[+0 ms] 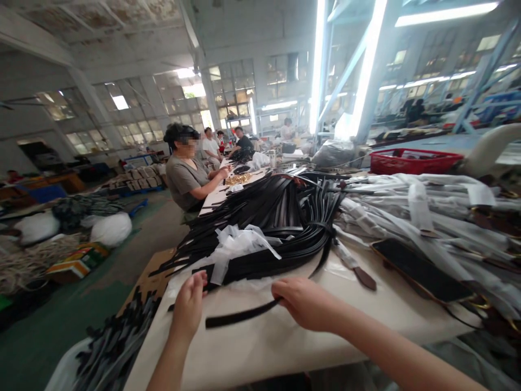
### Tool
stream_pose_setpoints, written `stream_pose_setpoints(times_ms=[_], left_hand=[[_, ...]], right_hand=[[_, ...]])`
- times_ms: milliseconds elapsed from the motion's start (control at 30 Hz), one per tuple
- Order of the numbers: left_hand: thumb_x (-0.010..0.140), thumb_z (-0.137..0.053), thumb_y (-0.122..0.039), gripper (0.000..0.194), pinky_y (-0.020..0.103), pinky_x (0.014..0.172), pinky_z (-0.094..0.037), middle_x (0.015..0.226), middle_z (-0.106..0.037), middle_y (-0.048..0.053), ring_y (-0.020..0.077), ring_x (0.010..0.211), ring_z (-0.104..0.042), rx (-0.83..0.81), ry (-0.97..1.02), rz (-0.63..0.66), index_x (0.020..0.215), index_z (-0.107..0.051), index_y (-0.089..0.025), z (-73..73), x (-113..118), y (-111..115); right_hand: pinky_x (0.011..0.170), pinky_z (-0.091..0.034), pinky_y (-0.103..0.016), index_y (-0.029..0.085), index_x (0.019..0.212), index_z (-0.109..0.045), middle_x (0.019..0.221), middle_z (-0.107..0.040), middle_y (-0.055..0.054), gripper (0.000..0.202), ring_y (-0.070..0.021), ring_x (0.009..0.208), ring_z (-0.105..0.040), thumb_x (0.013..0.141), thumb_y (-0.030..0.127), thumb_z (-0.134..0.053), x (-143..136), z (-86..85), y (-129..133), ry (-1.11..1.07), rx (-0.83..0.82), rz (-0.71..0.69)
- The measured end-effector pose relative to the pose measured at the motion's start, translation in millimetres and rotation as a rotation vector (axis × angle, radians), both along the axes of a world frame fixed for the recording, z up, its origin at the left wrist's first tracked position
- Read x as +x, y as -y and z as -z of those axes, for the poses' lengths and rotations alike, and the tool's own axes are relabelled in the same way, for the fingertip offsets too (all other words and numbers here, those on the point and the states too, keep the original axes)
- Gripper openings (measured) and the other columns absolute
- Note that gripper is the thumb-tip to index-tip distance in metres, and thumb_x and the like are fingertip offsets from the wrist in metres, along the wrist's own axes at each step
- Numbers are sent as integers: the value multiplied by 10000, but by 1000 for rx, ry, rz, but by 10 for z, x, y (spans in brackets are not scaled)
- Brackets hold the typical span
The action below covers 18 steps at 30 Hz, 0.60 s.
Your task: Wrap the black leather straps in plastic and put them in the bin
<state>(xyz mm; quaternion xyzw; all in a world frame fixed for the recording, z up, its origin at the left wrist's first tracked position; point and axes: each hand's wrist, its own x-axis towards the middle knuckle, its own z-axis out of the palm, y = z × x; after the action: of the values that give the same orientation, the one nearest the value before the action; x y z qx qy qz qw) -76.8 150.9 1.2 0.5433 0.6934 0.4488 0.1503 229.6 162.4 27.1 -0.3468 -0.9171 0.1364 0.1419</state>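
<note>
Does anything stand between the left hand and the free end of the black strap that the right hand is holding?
Nothing visible does: only bare tabletop shows between the left hand and the strap's free end.

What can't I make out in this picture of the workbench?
All in the head view:
Black strip: partly hidden by the right hand, so where it leads is unclear.
Left hand: blurred; whether its fingertips touch anything is unclear.
Gold-coloured pieces: too small to identify.
White bin: cut off by the bottom edge.
</note>
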Motion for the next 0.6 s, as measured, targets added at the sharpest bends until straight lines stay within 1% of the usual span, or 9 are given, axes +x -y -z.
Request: stream_pose_setpoints(times_ms=[67, 167, 233, 300, 367, 433, 467, 533, 600], left_hand=[[864, -351, -698, 658, 374, 693, -578, 973, -729, 147, 262, 872, -705, -14, 48, 32, 1013, -654, -133, 43, 53, -170], [803, -649, -538, 402, 377, 741, -534, 833, -695, 48, 197, 771, -660, -7, 34, 23, 902, -649, -149, 90, 150, -420], [779, -720, -423, 283, 356, 722, -500, 709, -620, -19, 155, 677, -598, 10, 21, 16, 768, -613, -160, 61, 212, -507], [772, -716, -389, 283, 323, 688, -472, 614, -546, -50, 144, 625, -553, 40, 34, 53, 662, -562, -179, -31, 277, -472], [782, -678, -412, 284, 302, 692, -469, 605, -556, -44, 152, 643, -568, 75, 81, 127, 653, -549, -194, -153, 348, -286], [816, -617, -453, 282, 283, 699, -486, 653, -620, -23, 159, 666, -604, 93, 144, 207, 697, -560, -204, -236, 421, 38], [832, -595, -468, 289, 274, 677, -496, 658, -638, -18, 157, 640, -610, 87, 173, 240, 710, -562, -208, -239, 456, 237], [834, -599, -489, 304, 259, 609, -510, 624, -650, -17, 157, 575, -612, 51, 222, 262, 708, -571, -214, -152, 515, 669], [816, -630, -517, 302, 271, 657, -548, 644, -697, -1, 176, 596, -656, -28, 272, 231, 759, -652, -221, 33, 551, 1089]], right_hand=[[640, -405, -244, 194, 905, -543, 832, -646, -21, 138, -160, 746, -587, 873, 85, -465, 154, 30, 98, -67, -53, 2], [742, -443, -261, 193, 971, -505, 907, -636, -47, 142, -169, 827, -589, 934, 116, -391, 298, 87, 202, -306, -134, 42], [795, -450, -277, 195, 1040, -490, 967, -624, -65, 137, -177, 884, -589, 966, 173, -377, 344, 95, 245, -456, -120, 83], [806, -450, -289, 197, 1081, -496, 996, -623, -76, 154, -188, 902, -595, 983, 237, -384, 348, 61, 281, -542, -80, 130], [769, -448, -294, 195, 1040, -531, 952, -636, -74, 174, -197, 864, -605, 989, 287, -392, 303, -7, 314, -549, -84, 150], [716, -438, -293, 190, 944, -561, 855, -643, -63, 208, -201, 799, -609, 987, 307, -395, 207, -79, 343, -496, -146, 140], [695, -433, -290, 186, 915, -570, 812, -640, -56, 219, -198, 769, -608, 984, 301, -396, 144, -105, 354, -468, -188, 121], [683, -431, -281, 172, 928, -589, 760, -633, -46, 216, -188, 736, -605, 974, 253, -394, 0, -125, 365, -457, -268, 79], [694, -433, -272, 155, 984, -609, 750, -632, -43, 214, -177, 729, -602, 949, 184, -400, -147, -102, 363, -459, -343, 55]])
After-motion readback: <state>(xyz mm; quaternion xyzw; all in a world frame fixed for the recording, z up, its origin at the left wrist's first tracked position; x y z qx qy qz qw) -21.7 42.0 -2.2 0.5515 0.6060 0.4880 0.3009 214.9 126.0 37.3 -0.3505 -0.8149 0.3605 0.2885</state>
